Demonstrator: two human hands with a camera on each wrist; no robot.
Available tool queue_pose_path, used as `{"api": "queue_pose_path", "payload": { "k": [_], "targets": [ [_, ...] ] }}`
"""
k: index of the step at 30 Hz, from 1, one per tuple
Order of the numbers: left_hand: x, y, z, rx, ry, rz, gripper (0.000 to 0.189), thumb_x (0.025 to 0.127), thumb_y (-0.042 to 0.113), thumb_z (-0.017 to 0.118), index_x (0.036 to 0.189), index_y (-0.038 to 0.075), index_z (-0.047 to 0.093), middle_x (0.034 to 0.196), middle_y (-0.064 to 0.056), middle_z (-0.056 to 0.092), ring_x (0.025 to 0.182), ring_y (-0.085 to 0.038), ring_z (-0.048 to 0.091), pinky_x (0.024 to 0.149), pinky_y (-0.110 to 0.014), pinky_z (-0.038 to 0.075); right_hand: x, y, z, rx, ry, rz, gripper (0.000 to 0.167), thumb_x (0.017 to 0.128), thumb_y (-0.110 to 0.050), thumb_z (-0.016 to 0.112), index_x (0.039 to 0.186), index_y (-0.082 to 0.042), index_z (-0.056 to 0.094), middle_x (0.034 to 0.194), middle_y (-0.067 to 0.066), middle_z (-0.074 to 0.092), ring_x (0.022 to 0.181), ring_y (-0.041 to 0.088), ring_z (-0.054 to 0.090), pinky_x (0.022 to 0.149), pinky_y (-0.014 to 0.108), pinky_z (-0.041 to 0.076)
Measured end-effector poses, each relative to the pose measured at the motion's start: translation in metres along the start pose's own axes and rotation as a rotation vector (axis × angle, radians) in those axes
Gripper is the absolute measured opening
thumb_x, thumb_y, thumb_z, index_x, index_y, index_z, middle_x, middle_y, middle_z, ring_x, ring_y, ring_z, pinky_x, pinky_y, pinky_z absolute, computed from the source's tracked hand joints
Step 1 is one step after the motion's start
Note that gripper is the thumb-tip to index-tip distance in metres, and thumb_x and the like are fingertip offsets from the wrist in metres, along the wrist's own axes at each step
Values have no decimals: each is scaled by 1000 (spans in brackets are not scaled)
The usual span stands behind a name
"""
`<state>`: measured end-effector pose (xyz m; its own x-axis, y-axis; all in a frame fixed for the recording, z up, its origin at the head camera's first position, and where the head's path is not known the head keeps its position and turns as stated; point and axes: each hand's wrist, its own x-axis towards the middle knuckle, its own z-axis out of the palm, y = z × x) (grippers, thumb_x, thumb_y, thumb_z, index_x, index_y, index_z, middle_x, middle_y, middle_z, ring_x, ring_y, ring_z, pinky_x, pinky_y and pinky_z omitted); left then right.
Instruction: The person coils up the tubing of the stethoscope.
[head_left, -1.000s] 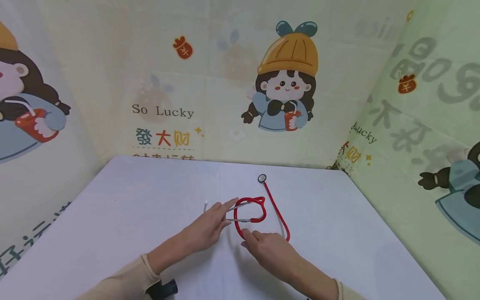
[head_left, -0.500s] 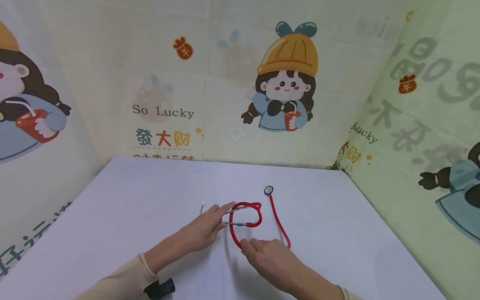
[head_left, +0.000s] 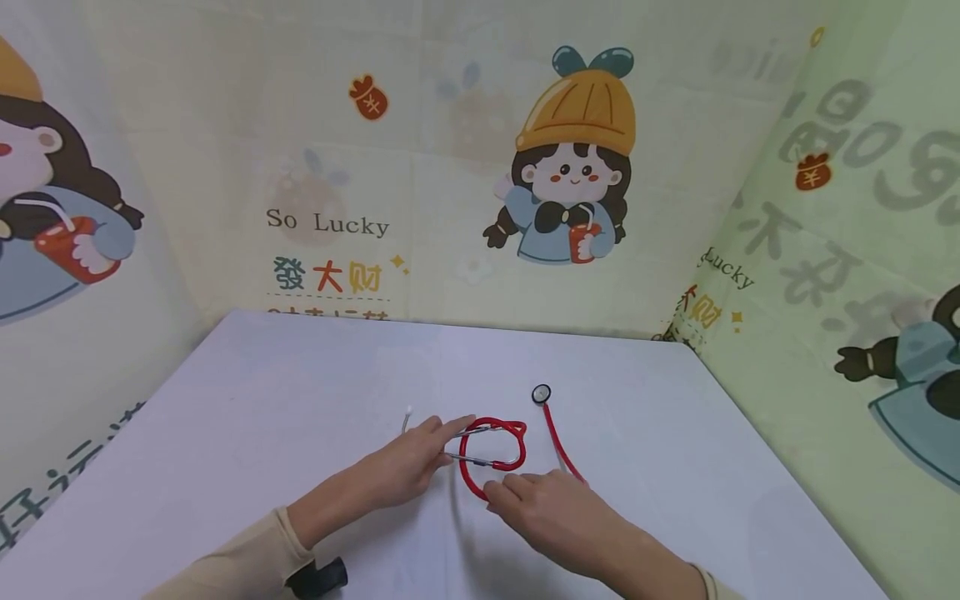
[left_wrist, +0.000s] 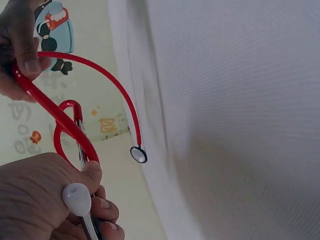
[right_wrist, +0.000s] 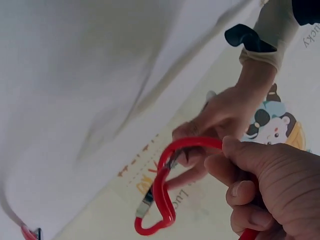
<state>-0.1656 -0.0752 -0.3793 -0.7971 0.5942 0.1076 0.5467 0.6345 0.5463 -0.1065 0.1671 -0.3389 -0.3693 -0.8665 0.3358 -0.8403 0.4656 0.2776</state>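
I locate the stethoscope (head_left: 522, 446) held above the middle of the white, finely textured tabletop (head_left: 300, 392); its round, black-rimmed chest piece (head_left: 542, 394), between one and two o'clock of the loop, sits closer in than a second ago, which I take as slack being gathered. At nine o'clock, the left hand (head_left: 405, 467) pinches the slim, shiny metal ear tubes (head_left: 472, 459), one smooth white ear tip (left_wrist: 77, 200) projecting. At five o'clock, the right hand (head_left: 551, 517) pinches the glossy, flexible-looking red tubing (right_wrist: 192, 141).
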Motion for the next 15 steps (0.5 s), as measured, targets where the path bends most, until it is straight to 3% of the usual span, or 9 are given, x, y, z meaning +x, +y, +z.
{"api": "queue_pose_path", "payload": {
  "k": [4,11,15],
  "targets": [
    [-1,1,0,19,-29,15,64,97,4,68,154,13,43,107,-8,60,84,-13,59,72,-23,56,1,8,-4,-17,66,-31,31,81,-20,88,96,-14,62,72,-9,57,58,3,52,50,9,32],
    [-3,2,-1,82,-62,61,63,98,7,68,155,16,43,102,-2,57,77,-8,52,67,-18,50,5,22,-4,-2,157,-51,25,84,-23,86,97,-16,65,69,-10,56,54,2,45,49,8,29],
    [-6,2,0,101,-65,105,63,98,8,67,155,17,43,99,0,55,76,-7,50,67,-18,49,6,28,-2,7,164,-18,31,77,-22,91,97,-17,68,74,-10,63,58,2,54,49,8,38]
  ]
}}
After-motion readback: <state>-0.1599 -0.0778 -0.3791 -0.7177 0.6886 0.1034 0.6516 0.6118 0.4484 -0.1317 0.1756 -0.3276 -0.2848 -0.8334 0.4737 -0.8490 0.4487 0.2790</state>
